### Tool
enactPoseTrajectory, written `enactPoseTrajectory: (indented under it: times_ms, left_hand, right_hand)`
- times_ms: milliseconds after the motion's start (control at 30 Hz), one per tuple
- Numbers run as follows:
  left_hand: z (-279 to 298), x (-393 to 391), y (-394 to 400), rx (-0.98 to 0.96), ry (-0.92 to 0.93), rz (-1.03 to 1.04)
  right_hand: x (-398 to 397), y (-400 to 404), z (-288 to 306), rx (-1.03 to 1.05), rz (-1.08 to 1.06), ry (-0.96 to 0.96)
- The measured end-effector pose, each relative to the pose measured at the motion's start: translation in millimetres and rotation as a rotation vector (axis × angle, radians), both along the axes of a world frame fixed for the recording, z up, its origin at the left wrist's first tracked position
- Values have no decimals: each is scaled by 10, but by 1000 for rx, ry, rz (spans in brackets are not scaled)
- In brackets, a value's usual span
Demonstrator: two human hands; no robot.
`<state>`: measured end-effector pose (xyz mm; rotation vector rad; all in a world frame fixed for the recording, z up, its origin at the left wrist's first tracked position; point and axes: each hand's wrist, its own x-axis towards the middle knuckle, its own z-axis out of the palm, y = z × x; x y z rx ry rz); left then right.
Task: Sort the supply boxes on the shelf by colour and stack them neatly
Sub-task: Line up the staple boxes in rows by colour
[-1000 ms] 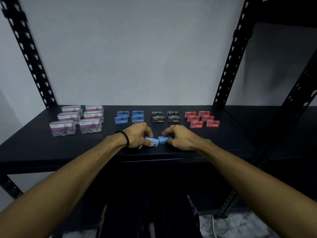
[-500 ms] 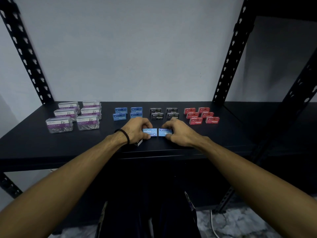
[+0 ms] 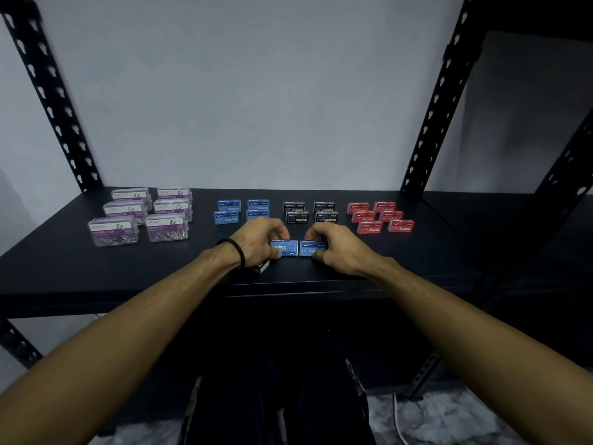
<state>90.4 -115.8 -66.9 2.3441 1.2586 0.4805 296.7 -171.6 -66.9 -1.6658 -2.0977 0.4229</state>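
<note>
My left hand (image 3: pixel 260 240) pinches a blue staple box (image 3: pixel 285 248) whose label reads upside down. My right hand (image 3: pixel 337 247) pinches a second blue staple box (image 3: pixel 307 248) right beside it; the two boxes stand on edge, side by side, near the front of the black shelf (image 3: pixel 96 268). A dark box (image 3: pixel 261 268) lies partly hidden under my left wrist. Behind my hands sit sorted groups: blue staple boxes (image 3: pixel 228 216), black staple boxes (image 3: pixel 296 216) and red staple boxes (image 3: pixel 369 227).
Several clear paper-clip boxes with purple labels (image 3: pixel 114 231) fill the shelf's back left. Black perforated uprights (image 3: pixel 436 101) stand at both back corners against a white wall. A neighbouring shelf (image 3: pixel 529 226) adjoins on the right. The shelf's front edge runs just below my wrists.
Both hands lifted the two blue boxes from lying tilted to standing on edge and brought them together side by side, slightly farther back on the shelf.
</note>
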Motion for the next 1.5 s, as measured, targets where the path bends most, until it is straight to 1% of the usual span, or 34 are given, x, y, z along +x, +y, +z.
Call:
enactPoseTrajectory:
  times_ms: [367, 733, 933, 1033, 1333, 1500]
  left_hand:
    - [10, -19, 7, -13, -18, 3]
    - [37, -31, 3, -27, 10, -3]
    - [103, -110, 20, -55, 8, 7]
    - [152, -208, 50, -52, -7, 29]
    - [239, -557, 192, -4, -17, 149]
    - [193, -723, 240, 24, -88, 220]
  right_hand:
    - [11, 13, -32, -8, 0, 26]
    - [34, 28, -68, -1, -10, 53]
    - [-12, 51, -61, 61, -34, 82]
    - [-77, 97, -14, 93, -32, 91]
    - [-407, 346, 61, 99, 16, 90]
    - [-622, 479, 38, 100, 56, 70]
